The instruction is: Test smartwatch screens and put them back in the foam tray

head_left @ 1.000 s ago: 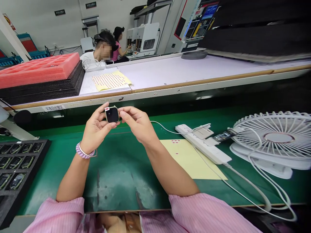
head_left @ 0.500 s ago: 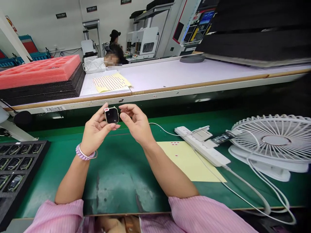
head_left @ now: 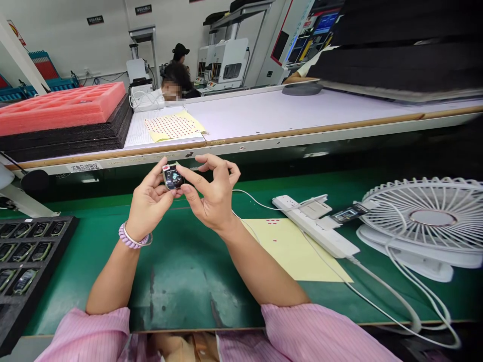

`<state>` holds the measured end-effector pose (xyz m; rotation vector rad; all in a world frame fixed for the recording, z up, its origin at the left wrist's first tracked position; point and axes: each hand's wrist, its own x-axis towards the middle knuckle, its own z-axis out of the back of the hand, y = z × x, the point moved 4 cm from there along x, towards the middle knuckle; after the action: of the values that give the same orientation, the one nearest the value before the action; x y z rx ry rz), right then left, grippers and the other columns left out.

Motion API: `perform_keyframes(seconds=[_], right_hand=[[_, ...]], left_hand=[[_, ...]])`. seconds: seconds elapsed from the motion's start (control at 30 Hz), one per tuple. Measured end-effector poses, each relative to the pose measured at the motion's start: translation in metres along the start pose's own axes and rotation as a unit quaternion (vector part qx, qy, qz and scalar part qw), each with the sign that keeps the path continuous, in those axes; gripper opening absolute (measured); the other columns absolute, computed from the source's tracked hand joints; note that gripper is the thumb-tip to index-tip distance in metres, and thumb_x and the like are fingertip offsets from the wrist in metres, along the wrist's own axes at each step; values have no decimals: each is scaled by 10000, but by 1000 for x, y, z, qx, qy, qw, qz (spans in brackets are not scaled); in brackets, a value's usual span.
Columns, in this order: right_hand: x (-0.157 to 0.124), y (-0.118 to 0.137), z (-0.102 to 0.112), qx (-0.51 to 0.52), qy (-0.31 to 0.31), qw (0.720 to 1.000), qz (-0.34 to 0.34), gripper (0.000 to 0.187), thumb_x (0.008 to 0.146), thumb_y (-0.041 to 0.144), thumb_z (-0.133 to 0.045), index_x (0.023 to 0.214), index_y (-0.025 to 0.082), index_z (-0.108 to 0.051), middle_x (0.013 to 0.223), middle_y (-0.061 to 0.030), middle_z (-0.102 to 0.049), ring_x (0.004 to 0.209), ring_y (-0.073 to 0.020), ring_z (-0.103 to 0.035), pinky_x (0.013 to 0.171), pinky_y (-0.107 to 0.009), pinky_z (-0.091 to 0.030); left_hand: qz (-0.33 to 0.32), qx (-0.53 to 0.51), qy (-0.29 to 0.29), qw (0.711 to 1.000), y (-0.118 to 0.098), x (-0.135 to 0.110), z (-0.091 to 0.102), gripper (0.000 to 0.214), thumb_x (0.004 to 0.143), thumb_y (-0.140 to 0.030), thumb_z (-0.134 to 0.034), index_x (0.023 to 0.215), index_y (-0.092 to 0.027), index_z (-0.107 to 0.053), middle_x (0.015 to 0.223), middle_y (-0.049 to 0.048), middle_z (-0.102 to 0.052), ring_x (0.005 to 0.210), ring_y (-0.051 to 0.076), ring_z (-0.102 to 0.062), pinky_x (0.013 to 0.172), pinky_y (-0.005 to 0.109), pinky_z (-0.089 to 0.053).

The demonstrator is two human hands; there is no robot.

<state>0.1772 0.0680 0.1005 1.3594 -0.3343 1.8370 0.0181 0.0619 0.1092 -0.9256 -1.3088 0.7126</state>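
Note:
A small smartwatch body (head_left: 174,178) without a strap has its screen lit with a coloured watch face. A red-and-white sticker (head_left: 166,168) covers its upper left corner. My left hand (head_left: 151,201) holds the watch by its edges, between thumb and fingers. The fingers of my right hand (head_left: 215,193) are apart: the index fingertip rests on the screen's upper right, and the thumb tip lies by the lower right edge. At the far left, a black foam tray (head_left: 45,266) holds several similar watch bodies in its pockets.
A white power strip (head_left: 317,226) with plugs lies partly over a yellow sheet (head_left: 287,256). Right of it stands a white fan (head_left: 432,217) with loose cables. Red foam (head_left: 64,108) and stacked black trays (head_left: 396,65) sit on the raised shelf. People are beyond it.
The watch screen has gone from mostly dark to a lit, coloured face. My right hand has moved left onto the watch, its index finger now touching the screen.

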Motion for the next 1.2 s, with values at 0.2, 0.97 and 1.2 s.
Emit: perform_keyframes(seconds=[0.2,0.97,1.2], right_hand=[[-1,2,3,-10,-39,999,30,356,1072,451,-511,1278,370,-790,1365,-90,-604,1019,-237,-614,1131,-542,-258],[-2,-1,5,-14,-20,1000,18,347,1038,457,-529,1200,353,-818,1405,-87,-601,1128,-279,-629,1172,-562,-266],[-8,16,-1,10,29,999,39,316,1013,527,-598,1224,409,-802,1434,-69,-586,1194,-300,-601,1208,-600,-195]], left_hand=[[-3,1,-9,1000,-3,0,0,793,876,-380,-856,1567,-208,-507,1397,149,-705,1034,214,-793,928,281,-680],[-3,6,-5,1000,-2,-1,1,781,893,-402,-849,1568,-215,-501,1427,154,-684,1056,235,-794,960,313,-680],[-13,7,-16,1000,0,-2,0,743,912,-368,-832,1558,-214,-499,1440,153,-677,1276,289,-717,967,277,-662]])
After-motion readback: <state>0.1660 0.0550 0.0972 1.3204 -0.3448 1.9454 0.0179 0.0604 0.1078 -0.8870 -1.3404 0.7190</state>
